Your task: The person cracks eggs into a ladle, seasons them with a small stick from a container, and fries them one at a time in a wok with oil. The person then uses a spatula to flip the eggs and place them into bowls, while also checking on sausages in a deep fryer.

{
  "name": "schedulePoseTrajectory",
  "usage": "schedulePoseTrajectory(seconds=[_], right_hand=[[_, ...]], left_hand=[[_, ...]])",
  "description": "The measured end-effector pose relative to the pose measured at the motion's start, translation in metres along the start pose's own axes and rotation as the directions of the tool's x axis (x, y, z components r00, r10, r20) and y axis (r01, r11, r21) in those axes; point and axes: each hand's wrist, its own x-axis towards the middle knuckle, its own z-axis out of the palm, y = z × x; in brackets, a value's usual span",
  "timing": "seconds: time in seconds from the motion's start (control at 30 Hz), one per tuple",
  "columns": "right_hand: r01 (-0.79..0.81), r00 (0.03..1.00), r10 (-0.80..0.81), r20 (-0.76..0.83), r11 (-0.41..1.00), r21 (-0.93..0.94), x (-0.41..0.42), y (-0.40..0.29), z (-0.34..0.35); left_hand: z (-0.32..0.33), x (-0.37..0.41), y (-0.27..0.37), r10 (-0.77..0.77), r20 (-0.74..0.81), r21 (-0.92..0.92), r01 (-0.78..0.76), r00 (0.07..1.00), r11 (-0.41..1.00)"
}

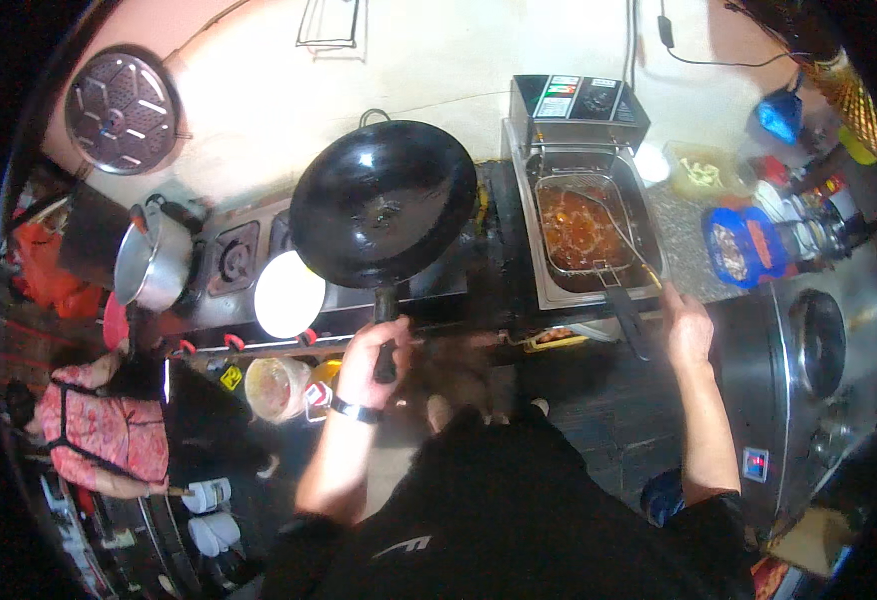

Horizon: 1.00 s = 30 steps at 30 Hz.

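Note:
My left hand [375,355] grips the handle of a black wok [393,202], raised above the gas stove and tilted so its inside shows. A small dark residue lies at the wok's centre. My right hand [687,324] holds a long thin-handled utensil [636,253] that reaches into the oil of the deep fryer [526,217]; its head is hard to make out. In the fryer sits a wire basket [546,244] with a black handle [626,321]. Brownish pieces of food [577,225] bubble inside it.
A white plate [289,295] rests by the burners, left of the wok. Farther left stands a metal pot [161,274]. Right of the fryer are a blue-rimmed container [750,281] and a tub of pale strips [701,174]. Another person [112,431] in a pink top stands at left.

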Motion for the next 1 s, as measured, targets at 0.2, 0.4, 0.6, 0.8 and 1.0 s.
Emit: schedulePoseTrajectory(seconds=[0.2,0.4,0.6,0.8,1.0], right_hand=[[0.070,0.997,-0.070,0.011,0.998,0.006,0.003,0.009,0.033],[0.012,0.994,-0.042,0.097,0.957,0.288,-0.013,-0.002,0.021],[-0.182,0.982,0.188,0.012,0.932,0.314,-0.100,0.018,-0.020],[-0.427,0.607,0.366,0.705,0.899,-0.100,-0.330,0.032,-0.014],[-0.778,-0.006,0.460,0.888,0.556,-0.294,-0.590,-0.020,-0.013]], left_hand=[[0.014,0.009,-0.012,0.058,-0.054,-0.014,-0.059,0.997,0.998],[0.011,0.011,-0.009,-0.008,-0.013,-0.037,0.007,1.000,0.999],[0.025,0.028,-0.007,0.002,-0.036,0.162,0.004,0.999,0.987],[-0.028,0.021,-0.050,0.122,0.421,-0.100,-0.087,0.899,0.991],[-0.081,0.086,-0.180,-0.197,0.595,0.289,0.021,0.779,0.957]])
